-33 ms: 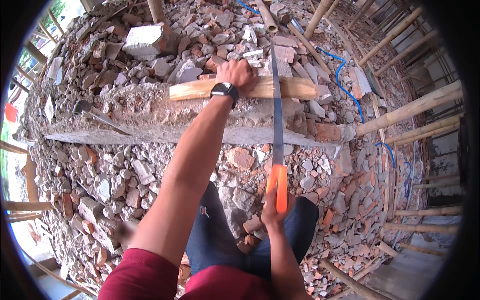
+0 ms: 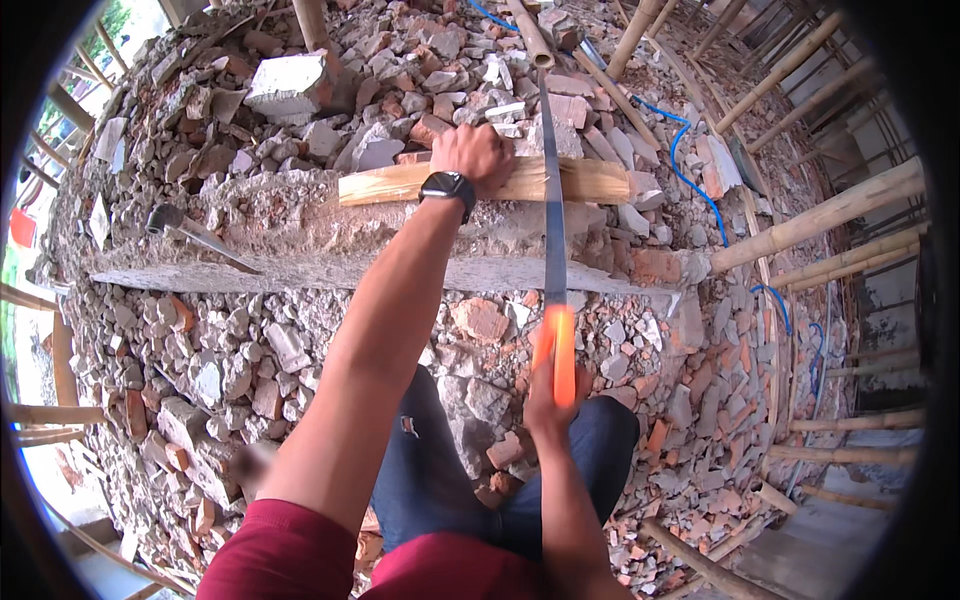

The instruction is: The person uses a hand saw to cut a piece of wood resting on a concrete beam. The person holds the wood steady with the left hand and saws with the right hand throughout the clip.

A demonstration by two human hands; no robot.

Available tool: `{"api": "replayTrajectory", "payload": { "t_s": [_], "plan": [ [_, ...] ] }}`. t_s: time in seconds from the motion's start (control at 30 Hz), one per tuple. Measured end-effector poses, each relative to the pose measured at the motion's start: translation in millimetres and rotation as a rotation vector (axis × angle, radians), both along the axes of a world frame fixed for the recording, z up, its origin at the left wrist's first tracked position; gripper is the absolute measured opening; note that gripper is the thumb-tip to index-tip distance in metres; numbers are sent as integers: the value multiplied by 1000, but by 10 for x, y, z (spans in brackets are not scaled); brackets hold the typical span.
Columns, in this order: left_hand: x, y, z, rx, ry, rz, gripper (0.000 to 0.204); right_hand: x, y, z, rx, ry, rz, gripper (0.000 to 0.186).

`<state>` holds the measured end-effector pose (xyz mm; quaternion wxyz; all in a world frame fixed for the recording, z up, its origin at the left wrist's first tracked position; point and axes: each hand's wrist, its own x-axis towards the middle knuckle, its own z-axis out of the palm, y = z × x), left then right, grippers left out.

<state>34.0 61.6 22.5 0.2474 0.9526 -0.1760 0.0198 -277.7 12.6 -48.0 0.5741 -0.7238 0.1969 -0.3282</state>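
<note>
The left hand [image 2: 474, 158] clasps a piece of wood [image 2: 595, 182] lying along a broken concrete ledge [image 2: 275, 220] amid rubble [image 2: 480, 320]. The right hand [image 2: 549, 402] grips the orange handle [image 2: 565, 365] of a saw [image 2: 556, 245], its blade crossing the wood right of the left hand.

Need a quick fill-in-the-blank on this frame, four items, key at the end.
1. The right hand grips the saw by its ____ handle.
2. The watch is on the person's ____ wrist.
3. The saw crosses the wood to the ____ of the left hand.
4. The cord in the rubble past the wood's right end is ____.

Missing words: orange; left; right; blue.
</note>
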Motion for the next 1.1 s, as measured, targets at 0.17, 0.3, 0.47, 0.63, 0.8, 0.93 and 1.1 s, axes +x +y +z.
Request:
{"api": "replayTrajectory", "payload": {
  "t_s": [0.17,0.3,0.47,0.63,0.8,0.93,1.1],
  "plan": [
    [133,1,-23,12,-51,13,43,395,-35,129,-16,36,12,25],
    [164,14,-21,-18,-58,10,42,-352,95,16,-166,82,50,24],
    [127,-48,-106,-70,-124,0,44,433,-47,164,-74,47,17,27],
    [206,25,-118,-86,-126,4,43,323,-146,148,-104,58,70,30],
    [167,-17,-112,-84,-182,30,42,-285,15,-8,-200,69,49,33],
    [178,-14,8,-38,-12,-8,41,380,54,160,-4,-24,13,29],
    [175,32,-50,-16,-71,-8,40,173,0,37,-80,92,32,30]
  ]
}}
